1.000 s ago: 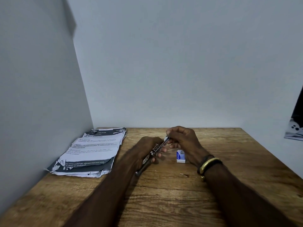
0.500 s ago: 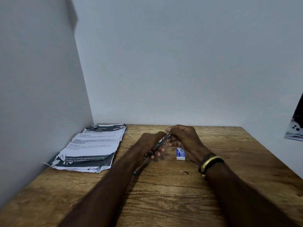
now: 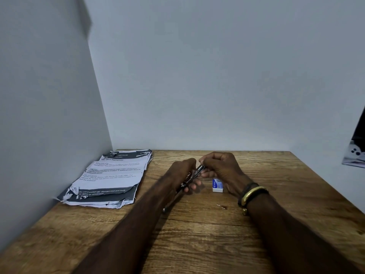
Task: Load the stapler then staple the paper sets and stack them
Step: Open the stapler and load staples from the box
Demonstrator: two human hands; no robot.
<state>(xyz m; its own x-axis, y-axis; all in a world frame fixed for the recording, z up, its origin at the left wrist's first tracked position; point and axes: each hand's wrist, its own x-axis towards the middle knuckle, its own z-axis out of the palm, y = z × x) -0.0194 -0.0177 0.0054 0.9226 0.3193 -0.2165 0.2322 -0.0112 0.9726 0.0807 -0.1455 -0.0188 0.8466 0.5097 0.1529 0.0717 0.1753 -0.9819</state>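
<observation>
A slim metal stapler (image 3: 194,173) is held tilted above the wooden table (image 3: 197,244), its far end raised. My left hand (image 3: 182,172) grips its lower body, fingers curled underneath. My right hand (image 3: 219,167) pinches the upper far end of the stapler with curled fingers. A small blue-and-white staple box (image 3: 217,185) lies on the table just right of the stapler, under my right hand. A stack of printed paper sets (image 3: 110,177) with torn dark edges lies at the back left against the wall.
Grey walls close the table on the left and back. Small loose bits, maybe staples (image 3: 222,206), lie on the wood in front of the box. A dark object (image 3: 356,153) shows at the far right edge, off the table.
Both hands with the stapler sit slightly farther back on the table than a second ago. The grips look the same. Papers and box have not moved.
</observation>
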